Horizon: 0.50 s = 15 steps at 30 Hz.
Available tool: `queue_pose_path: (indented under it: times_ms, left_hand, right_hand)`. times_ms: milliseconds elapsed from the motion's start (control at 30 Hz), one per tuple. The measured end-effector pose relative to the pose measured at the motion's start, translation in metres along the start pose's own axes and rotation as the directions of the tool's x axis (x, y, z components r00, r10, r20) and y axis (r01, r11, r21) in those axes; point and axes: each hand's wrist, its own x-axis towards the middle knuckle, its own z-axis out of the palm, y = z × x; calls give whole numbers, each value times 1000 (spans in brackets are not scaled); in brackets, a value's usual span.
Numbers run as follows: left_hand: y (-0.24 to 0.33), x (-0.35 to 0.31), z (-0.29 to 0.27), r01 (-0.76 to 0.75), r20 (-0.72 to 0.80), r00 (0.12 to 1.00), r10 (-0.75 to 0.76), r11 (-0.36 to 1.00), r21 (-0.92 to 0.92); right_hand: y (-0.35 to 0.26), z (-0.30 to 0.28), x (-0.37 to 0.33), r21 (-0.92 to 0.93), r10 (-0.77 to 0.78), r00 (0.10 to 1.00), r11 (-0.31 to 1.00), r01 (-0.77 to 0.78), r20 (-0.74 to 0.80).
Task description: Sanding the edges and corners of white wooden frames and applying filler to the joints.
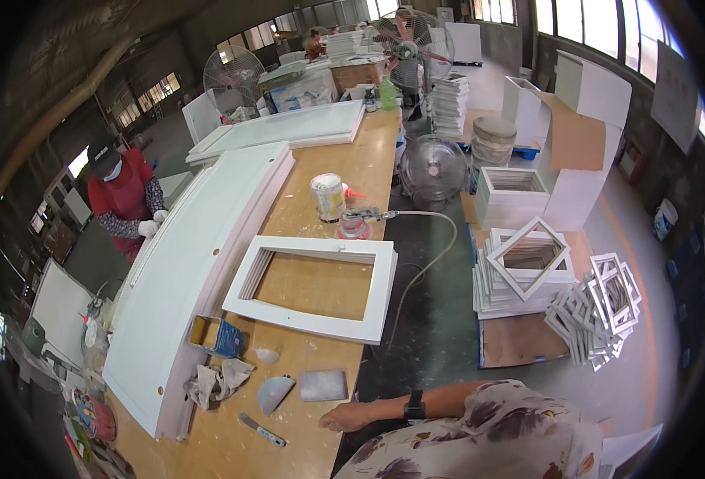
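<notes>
While one hand [351,417] rests at the near edge of the wooden workbench [312,447], fingers loosely together and holding nothing (can't tell which hand it is, there's a black watch [414,408] on the wrist), a grey sanding pad [323,385] lies just beyond it. Further back sits a white frame [314,286], with a putty knife [261,431] to the left.

Frame [311,287] on bench [368,172]; sanding block [323,385] before it.
</notes>
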Motion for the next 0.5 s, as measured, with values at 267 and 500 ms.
queue_pose_path:
  times_ms: [267,500]
  left_hand:
    - [17,20,102,65,-107,988,-111,928,-366]
    - [39,36,208,105,-118,964,-238,748,-655]
  right_hand:
    - [-67,-32,35,532,-313,802,847,-6,509]
    - [-158,-5,10,887,-467,783,405,-223,410]
